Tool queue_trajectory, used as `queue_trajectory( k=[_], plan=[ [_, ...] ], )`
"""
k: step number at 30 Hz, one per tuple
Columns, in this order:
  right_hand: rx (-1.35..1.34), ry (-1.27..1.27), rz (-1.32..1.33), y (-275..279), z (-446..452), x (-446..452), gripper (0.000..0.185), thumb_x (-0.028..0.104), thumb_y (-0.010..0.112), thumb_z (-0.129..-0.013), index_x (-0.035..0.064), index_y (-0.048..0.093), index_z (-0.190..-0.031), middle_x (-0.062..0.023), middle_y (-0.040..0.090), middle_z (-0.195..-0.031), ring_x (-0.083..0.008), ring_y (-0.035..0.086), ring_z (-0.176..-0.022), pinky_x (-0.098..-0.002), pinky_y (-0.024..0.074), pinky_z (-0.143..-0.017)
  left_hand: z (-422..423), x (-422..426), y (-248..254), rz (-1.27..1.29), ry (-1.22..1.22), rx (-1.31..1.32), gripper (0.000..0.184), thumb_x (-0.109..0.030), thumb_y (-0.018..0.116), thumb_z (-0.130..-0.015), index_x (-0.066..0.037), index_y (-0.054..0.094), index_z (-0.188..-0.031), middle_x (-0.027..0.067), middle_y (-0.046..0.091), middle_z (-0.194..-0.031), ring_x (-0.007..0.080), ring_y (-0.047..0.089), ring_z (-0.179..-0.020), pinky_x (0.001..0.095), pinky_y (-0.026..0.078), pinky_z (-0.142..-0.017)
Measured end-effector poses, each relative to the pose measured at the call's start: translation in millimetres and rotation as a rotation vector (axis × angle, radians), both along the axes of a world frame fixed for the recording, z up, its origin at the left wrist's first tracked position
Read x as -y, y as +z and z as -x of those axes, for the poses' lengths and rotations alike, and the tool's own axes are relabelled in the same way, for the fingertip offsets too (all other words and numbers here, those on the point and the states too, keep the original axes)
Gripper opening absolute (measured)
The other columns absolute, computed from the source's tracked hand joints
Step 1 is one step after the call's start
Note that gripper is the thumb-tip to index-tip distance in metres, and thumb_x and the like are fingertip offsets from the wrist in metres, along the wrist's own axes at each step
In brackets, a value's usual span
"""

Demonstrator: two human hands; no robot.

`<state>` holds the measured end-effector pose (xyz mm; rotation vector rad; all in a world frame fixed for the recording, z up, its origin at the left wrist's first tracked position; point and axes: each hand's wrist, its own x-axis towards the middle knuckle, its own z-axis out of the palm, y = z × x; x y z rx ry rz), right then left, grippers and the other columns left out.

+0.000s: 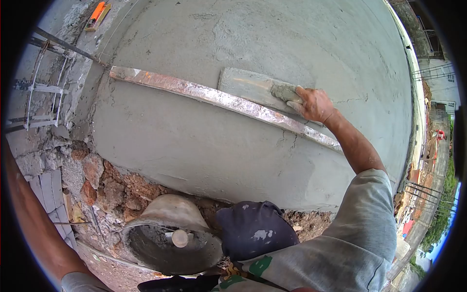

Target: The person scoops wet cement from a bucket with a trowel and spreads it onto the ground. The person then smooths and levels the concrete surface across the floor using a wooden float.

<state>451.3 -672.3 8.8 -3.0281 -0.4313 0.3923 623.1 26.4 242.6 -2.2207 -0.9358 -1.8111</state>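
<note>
My right hand point(315, 104) is closed around the grip of a long plastering float point(250, 86), which lies flat against a grey cement surface point(160, 131). Wet mortar clings around the grip. Just below the float runs a long straight batten point(194, 92), smeared with cement and worn in patches; its right end passes near my forearm. Of my left arm point(34, 219) only the forearm shows, at the left edge; the hand is out of sight.
A bucket point(170, 211) with mortar inside and a round-ended handle point(180, 238) stands near my body. Broken brick and rubble point(112, 187) border the cement. Steel rebar point(68, 46) juts out at left. An orange tool point(97, 12) lies at upper left.
</note>
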Motion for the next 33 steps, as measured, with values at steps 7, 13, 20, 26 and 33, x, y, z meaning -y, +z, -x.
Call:
queue_trajectory(
  k=[7,13,20,26,33],
  plan=[
    [0.017,-0.029,0.067,-15,-39,-19,0.031,0.031,0.060,-0.084,0.0049,0.053,-0.098,-0.0180,0.065,-0.081,-0.0348,0.064,-0.078,-0.0437,0.0510,-0.069,13,-23,7,0.052,-0.103,-0.177,0.065,-0.031,0.052,-0.088,0.018,0.031,-0.125,0.0397,0.054,-0.098,0.0493,0.058,-0.086,0.0545,0.049,-0.072],
    [0.111,-0.187,0.051,-23,-104,-30,0.037,0.038,0.057,-0.084,0.0070,0.057,-0.105,-0.0176,0.067,-0.088,-0.0346,0.065,-0.085,-0.0445,0.0507,-0.073,9,-64,17,0.102,-0.135,-0.364,0.063,-0.043,0.051,-0.084,0.013,0.046,-0.113,0.0341,0.057,-0.101,0.0460,0.058,-0.091,0.0510,0.047,-0.079],
    [0.173,-0.634,0.067,-18,-110,44,0.039,0.035,0.056,-0.084,0.0093,0.057,-0.114,-0.0201,0.064,-0.103,-0.0366,0.060,-0.100,-0.0468,0.0475,-0.082,14,-84,11,0.049,-0.240,-0.327,0.071,-0.062,0.049,-0.079,0.004,0.064,-0.099,0.0260,0.063,-0.100,0.0418,0.059,-0.096,0.0460,0.044,-0.086],
    [0.223,-0.602,0.036,6,-62,75,0.040,0.041,0.060,-0.084,0.0061,0.057,-0.104,-0.0221,0.065,-0.090,-0.0382,0.062,-0.087,-0.0461,0.0478,-0.074,-11,-140,3,-0.091,0.183,-0.688,0.061,-0.049,0.045,-0.086,0.007,0.057,-0.107,0.0278,0.059,-0.106,0.0413,0.058,-0.100,0.0486,0.044,-0.088],
    [0.045,-0.084,-0.117,15,-25,-20,0.033,0.033,0.065,-0.082,0.0043,0.052,-0.090,-0.0200,0.059,-0.067,-0.0403,0.059,-0.067,-0.0462,0.0459,-0.060,-11,-81,-16,-0.492,0.444,-0.492,0.047,-0.019,0.040,-0.095,0.019,0.037,-0.121,0.0391,0.045,-0.117,0.0451,0.049,-0.110,0.0553,0.036,-0.098]
  ],
)
